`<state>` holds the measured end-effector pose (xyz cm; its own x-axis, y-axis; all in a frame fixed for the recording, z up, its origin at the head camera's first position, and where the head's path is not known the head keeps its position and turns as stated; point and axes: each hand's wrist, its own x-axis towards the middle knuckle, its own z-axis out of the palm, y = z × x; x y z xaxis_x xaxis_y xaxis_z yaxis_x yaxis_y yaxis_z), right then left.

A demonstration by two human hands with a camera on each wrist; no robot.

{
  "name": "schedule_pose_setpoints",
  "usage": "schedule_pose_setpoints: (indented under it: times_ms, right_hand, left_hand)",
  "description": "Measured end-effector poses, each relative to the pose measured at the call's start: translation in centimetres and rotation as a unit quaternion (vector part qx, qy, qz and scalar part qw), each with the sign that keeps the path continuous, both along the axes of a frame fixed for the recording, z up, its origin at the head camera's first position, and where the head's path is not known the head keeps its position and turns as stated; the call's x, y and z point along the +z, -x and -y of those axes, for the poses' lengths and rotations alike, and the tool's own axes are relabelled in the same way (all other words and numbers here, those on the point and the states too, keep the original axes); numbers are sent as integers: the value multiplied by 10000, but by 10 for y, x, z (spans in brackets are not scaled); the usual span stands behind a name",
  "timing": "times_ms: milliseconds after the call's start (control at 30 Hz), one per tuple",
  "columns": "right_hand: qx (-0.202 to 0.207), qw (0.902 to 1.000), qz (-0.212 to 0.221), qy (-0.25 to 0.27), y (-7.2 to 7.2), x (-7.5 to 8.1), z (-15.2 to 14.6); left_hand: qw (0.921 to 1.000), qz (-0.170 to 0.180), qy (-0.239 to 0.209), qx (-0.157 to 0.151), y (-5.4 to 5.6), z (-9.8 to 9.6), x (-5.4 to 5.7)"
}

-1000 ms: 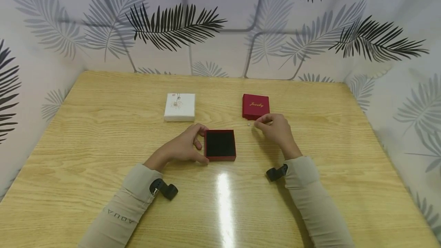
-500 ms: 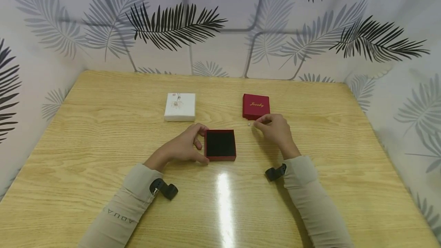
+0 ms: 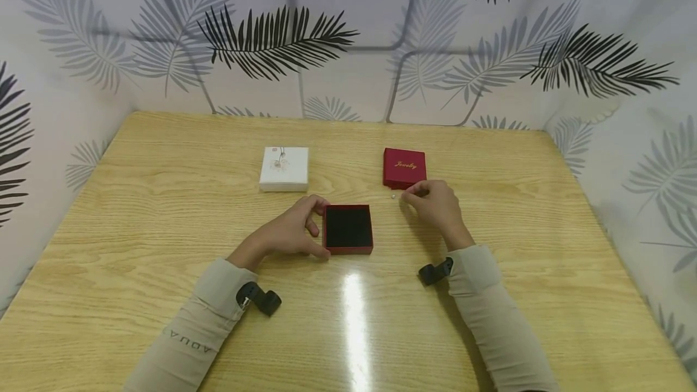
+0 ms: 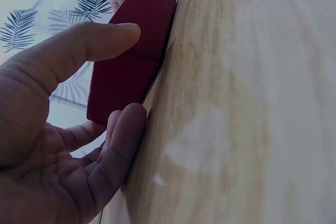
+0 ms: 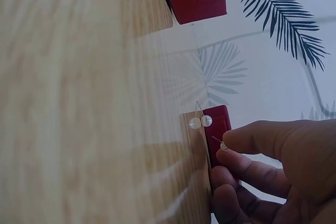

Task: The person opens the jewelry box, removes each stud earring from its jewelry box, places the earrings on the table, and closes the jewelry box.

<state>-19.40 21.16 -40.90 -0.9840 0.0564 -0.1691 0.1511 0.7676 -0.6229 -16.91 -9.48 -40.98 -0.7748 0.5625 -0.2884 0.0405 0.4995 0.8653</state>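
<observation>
My left hand [image 3: 294, 227] holds the left side of an open red jewelry box [image 3: 372, 241] with a black lining. In the left wrist view, the thumb lies along the near wall of the box [image 4: 128, 77], fingers curled on its far side. My right hand [image 3: 437, 205] pinches a pearl earring [image 5: 224, 146] between thumb and index finger, its thin post sticking out. Left of those fingertips, a second pearl earring [image 5: 207, 120] lies on the table, mirrored in the glossy surface. Just behind the right fingertips is a red box lid [image 3: 405, 166] with gold "Jewelry" lettering.
A white box [image 3: 284, 169] with a printed flower stands behind the left hand. Everything rests on a wood-grain table [image 3: 179, 210] that reaches back to a leaf-patterned curtain [image 3: 348, 77]. A bright reflection crosses the tabletop in front of the open box.
</observation>
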Motion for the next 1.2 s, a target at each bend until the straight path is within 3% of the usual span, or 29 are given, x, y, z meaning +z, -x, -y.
schedule_pose_setpoints:
  times_ms: [1200]
  right_hand:
    - [-161,9997,74,-196,0,-1,-2]
  left_hand:
    - [9999,-99,-87,-70,2,2,-11]
